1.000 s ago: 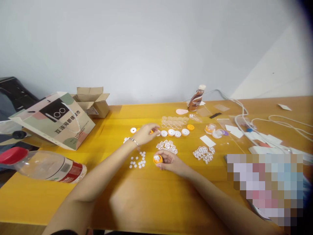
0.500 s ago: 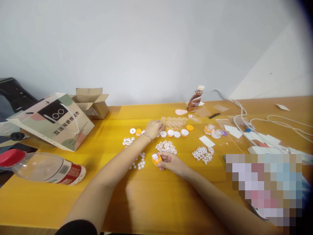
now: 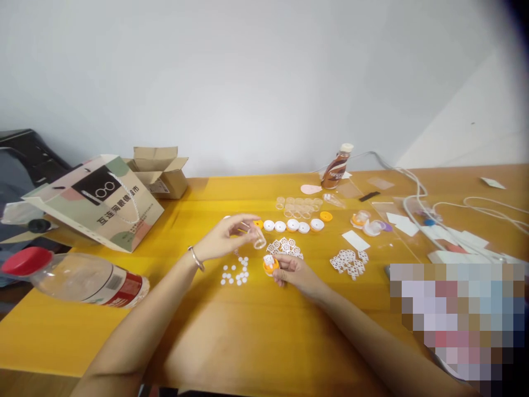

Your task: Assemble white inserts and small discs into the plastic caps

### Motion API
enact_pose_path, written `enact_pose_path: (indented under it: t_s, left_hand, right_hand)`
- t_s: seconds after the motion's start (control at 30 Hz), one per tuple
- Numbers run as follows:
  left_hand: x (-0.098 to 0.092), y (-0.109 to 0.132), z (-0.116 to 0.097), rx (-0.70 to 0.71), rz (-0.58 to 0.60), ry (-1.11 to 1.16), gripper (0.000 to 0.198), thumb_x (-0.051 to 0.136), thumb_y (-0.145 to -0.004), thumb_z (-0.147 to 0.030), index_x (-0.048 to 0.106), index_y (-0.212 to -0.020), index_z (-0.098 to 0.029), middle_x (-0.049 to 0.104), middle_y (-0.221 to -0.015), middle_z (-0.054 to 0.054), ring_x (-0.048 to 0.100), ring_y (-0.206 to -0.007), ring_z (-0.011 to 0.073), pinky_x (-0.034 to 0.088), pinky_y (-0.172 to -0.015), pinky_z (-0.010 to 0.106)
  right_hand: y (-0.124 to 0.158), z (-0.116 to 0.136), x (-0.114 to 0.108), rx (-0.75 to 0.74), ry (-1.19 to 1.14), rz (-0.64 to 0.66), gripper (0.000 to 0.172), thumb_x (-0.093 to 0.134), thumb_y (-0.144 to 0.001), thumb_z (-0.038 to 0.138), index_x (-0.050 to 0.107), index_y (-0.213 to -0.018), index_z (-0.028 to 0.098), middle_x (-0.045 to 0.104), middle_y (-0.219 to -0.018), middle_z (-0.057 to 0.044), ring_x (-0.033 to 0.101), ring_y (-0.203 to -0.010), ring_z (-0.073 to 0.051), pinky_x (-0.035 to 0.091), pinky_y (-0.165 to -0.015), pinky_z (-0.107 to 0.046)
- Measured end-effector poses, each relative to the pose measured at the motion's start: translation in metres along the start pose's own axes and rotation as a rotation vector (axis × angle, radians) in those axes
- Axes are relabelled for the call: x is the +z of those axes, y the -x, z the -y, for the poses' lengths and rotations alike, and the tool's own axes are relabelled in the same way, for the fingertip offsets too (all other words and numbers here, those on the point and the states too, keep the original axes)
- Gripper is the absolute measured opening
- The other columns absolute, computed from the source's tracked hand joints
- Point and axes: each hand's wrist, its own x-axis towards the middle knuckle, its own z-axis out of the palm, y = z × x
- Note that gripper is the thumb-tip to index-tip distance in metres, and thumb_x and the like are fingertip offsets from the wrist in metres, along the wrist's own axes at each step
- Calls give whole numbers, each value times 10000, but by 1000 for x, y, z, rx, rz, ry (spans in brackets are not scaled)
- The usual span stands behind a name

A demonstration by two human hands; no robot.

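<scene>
My left hand (image 3: 231, 237) pinches a small clear plastic cylinder (image 3: 259, 241), tilted, above the table. Close by on the right, my right hand (image 3: 295, 273) grips an orange round cap (image 3: 270, 268) with a white piece (image 3: 269, 259) standing in it. A row of white and orange round caps (image 3: 292, 225) lies beyond my hands. Further back, several clear cylinders (image 3: 298, 205) stand in rows. White openwork pieces (image 3: 285, 246) are heaped just behind my right hand. Small white discs (image 3: 238, 275) are scattered below my left hand.
On the left are a plastic bottle with a red lid (image 3: 82, 278), a paper bag (image 3: 119, 204) and an open cardboard box (image 3: 165, 176). A brown drink bottle (image 3: 336, 168) stands at the back. White cables (image 3: 413, 193), paper cards (image 3: 355, 240) and another openwork heap (image 3: 349, 262) lie right.
My left hand has come back from the clear cylinders toward my right hand, bringing one cylinder with it. My right hand still holds the orange cap, nearly in place.
</scene>
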Motion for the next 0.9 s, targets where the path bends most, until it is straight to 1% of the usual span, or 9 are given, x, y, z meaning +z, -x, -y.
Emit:
enact_pose_path:
  t_s: [0.1, 0.2, 0.27, 0.37, 0.57, 0.7, 0.83, 0.9]
  left_hand:
    - [6, 11, -7, 15, 20, -86, 291, 515, -786, -249, 523, -1070, -189, 554, -952, 61, 543, -850, 128, 469, -756, 286]
    - [15, 9, -8, 25, 37, -157, 227, 525, -780, -275, 564, -983, -183, 554, -891, 41, 541, -824, 115, 475, -731, 259]
    - [20, 6, -8, 25, 56, -176, 217, 529, -777, -288, 569, -958, -175, 554, -877, 38, 542, -824, 112, 473, -742, 256]
    - [25, 5, -6, 14, 79, -209, 232, 529, -774, -312, 571, -959, -178, 557, -893, 40, 547, -829, 114, 469, -768, 269]
    - [31, 6, -3, 12, 97, -210, 256, 530, -769, -340, 571, -966, -182, 573, -929, 42, 558, -833, 114, 472, -776, 275]
    - [32, 6, -1, 21, 93, -206, 251, 527, -775, -324, 568, -976, -180, 574, -938, 43, 560, -828, 109, 471, -784, 271]
    - [32, 7, 2, 13, 109, -177, 247, 552, -762, -294, 566, -977, -173, 575, -938, 39, 562, -835, 110, 468, -796, 270]
    - [32, 7, 5, 9, 129, -138, 242, 558, -760, -263, 560, -985, -173, 573, -950, 39, 562, -850, 112, 464, -811, 275]
  right_hand:
    - [0, 1, -1, -22, 11, 38, 362, 698, -608, 271, 578, -935, 174, 565, -644, 30, 465, -482, -49, 373, -478, -191]
    - [1, 3, -1, -42, 12, 61, 313, 684, -629, 263, 587, -914, 177, 555, -651, 33, 451, -486, -39, 370, -482, -182]
    - [1, 5, -1, -54, 15, 59, 317, 671, -646, 263, 585, -939, 179, 548, -649, 34, 443, -486, -37, 368, -481, -180]
    - [3, 7, -1, -66, 33, 51, 331, 662, -656, 267, 581, -964, 179, 541, -644, 33, 440, -491, -41, 371, -483, -181]
    - [5, 13, 1, -85, 54, 40, 294, 664, -647, 275, 595, -913, 169, 532, -638, 34, 442, -498, -47, 377, -486, -185]
    - [5, 15, 2, -98, 75, 38, 275, 650, -663, 277, 591, -910, 171, 534, -655, 31, 449, -506, -49, 386, -493, -190]
    - [6, 15, 3, -99, 113, 47, 210, 632, -681, 294, 588, -835, 158, 508, -603, 37, 450, -495, -55, 380, -482, -192]
    - [7, 15, 4, -103, 123, 50, 214, 623, -689, 304, 587, -843, 159, 498, -590, 41, 441, -486, -53, 372, -476, -190]
